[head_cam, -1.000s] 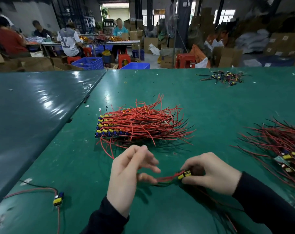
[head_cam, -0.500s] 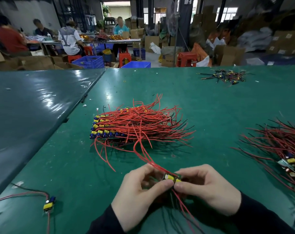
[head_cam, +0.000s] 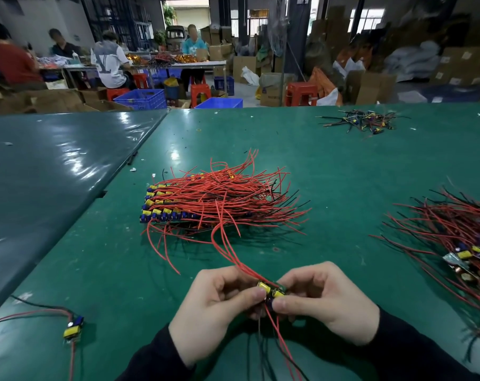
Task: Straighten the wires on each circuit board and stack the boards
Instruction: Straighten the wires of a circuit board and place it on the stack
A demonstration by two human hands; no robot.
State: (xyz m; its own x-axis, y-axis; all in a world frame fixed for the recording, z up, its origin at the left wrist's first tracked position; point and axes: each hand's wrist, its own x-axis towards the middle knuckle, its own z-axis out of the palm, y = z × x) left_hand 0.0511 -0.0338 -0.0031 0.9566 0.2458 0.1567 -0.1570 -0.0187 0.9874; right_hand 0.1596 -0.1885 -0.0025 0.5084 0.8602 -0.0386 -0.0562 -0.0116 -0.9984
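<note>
Now both hands pinch one circuit board (head_cam: 271, 291) at lower centre: left hand (head_cam: 219, 303) and right hand (head_cam: 324, 301) fingers curled on it. Its red wires (head_cam: 227, 243) run up-frame toward the stack of boards (head_cam: 167, 207), directly above on the table (head_cam: 343, 174).

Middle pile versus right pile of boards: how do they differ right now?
The middle pile is ordered: its boards line up in rows at its left edge and the red wires fan out rightward. The right pile is a loose tangle, boards tilted and buried among wires running every way. The middle pile is fully in view; the right pile is cut off by the frame edge. Both hold small boards with yellow parts and red and black wires, on the green table.
</note>
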